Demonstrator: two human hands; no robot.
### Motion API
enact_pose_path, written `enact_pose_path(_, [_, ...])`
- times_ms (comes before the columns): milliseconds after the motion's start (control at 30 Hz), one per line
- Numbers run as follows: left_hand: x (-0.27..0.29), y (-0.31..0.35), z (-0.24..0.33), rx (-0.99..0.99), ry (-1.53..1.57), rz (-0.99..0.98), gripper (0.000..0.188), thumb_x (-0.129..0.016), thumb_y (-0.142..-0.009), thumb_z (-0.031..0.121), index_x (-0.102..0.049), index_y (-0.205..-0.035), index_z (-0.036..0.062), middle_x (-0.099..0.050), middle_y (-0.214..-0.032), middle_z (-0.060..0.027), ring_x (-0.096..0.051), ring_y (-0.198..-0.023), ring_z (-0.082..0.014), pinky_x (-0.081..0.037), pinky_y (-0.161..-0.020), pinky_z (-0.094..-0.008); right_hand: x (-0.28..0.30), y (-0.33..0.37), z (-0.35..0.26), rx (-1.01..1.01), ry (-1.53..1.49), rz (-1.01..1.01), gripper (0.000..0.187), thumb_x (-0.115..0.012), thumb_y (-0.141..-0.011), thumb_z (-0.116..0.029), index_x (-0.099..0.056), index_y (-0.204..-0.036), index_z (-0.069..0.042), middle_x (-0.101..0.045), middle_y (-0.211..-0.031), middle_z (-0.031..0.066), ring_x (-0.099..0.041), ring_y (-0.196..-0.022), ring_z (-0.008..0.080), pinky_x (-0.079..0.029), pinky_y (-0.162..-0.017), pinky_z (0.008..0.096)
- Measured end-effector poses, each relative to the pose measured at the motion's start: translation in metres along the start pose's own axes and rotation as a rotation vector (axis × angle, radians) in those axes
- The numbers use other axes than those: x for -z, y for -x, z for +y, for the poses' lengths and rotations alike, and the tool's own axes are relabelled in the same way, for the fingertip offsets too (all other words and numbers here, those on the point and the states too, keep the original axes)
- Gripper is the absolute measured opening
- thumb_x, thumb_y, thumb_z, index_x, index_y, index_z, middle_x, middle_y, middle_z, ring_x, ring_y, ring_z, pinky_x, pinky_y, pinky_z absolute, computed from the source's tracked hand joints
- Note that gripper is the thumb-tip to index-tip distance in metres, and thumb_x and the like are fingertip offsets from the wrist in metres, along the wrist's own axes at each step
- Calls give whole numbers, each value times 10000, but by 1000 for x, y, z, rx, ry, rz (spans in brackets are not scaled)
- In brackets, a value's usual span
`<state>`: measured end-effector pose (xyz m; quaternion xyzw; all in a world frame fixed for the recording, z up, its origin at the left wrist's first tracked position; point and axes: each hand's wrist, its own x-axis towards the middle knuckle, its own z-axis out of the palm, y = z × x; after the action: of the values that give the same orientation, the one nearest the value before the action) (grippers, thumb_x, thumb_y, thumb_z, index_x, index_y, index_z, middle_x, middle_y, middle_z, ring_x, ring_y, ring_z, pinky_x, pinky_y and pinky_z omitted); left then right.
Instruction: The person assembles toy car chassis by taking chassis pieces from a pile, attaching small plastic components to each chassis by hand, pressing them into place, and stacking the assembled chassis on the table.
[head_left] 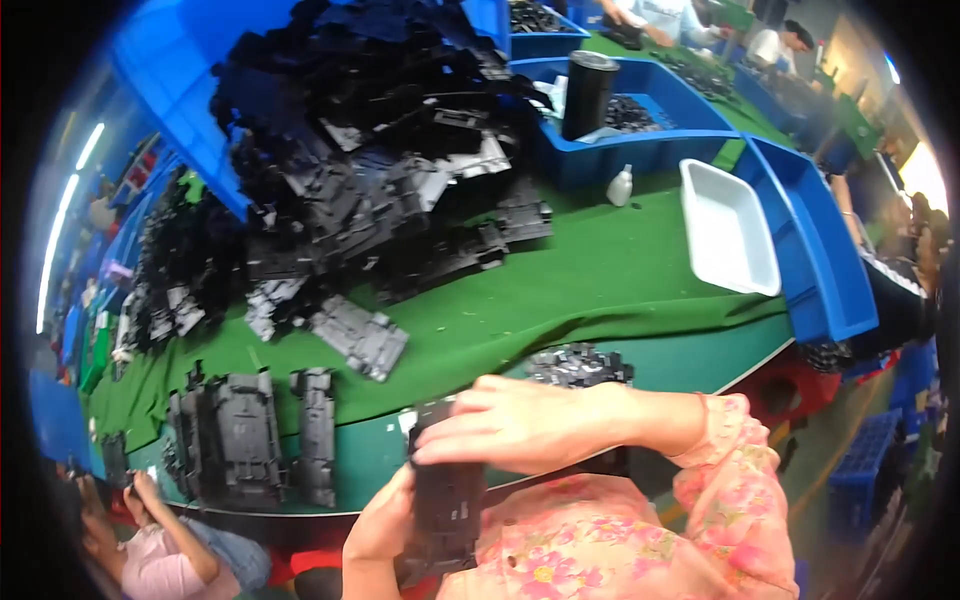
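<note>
In front of my body a long black plastic chassis part (448, 510) stands on end, tilted slightly. My left hand (385, 520) grips its left edge, with the fingers partly hidden behind it. Across its upper end lies my right hand (520, 425), its fingers bent over the part. Whatever is under those fingers is hidden. Just beyond my right wrist is a small heap of dark little parts (580, 365) on the table. To the left, several similar chassis parts (245, 430) stand in a row at the table edge, and a single one (317, 435) stands nearer to me.
A tall pile of black parts (370, 190) covers the far left of the green cloth (580, 260). Blue bins (690, 110), a black cylinder (590, 95), a small white bottle (620, 187) and a white tray (725, 230) stand beyond. Another person (175, 550) sits at the lower left.
</note>
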<state>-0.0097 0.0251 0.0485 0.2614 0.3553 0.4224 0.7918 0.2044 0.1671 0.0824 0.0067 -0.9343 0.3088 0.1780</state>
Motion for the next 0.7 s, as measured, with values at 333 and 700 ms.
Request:
enact_pose_path(333, [7, 28, -38, -205, 488, 74, 915, -361, -840, 694, -312, -1304, -94, -563, -1079, -291, -609, -943, -406, -527, -754, -508, 29, 68, 18, -537, 160, 489, 132, -633, -762, 23, -657, -888, -8, -638, -817, 104, -621, -745, 252, -502, -679, 318])
enact_pose_path(700, [-12, 0, -38, -441, 538, 231, 765, -286, -899, 641, -402, -1256, -25, -557, -1055, -210, -615, -827, -343, -545, -668, -491, 12, 103, 45, -898, 248, 260, 138, -636, -795, -98, -656, -892, -2, -624, -826, 156, -618, -778, 308, -498, -709, 371])
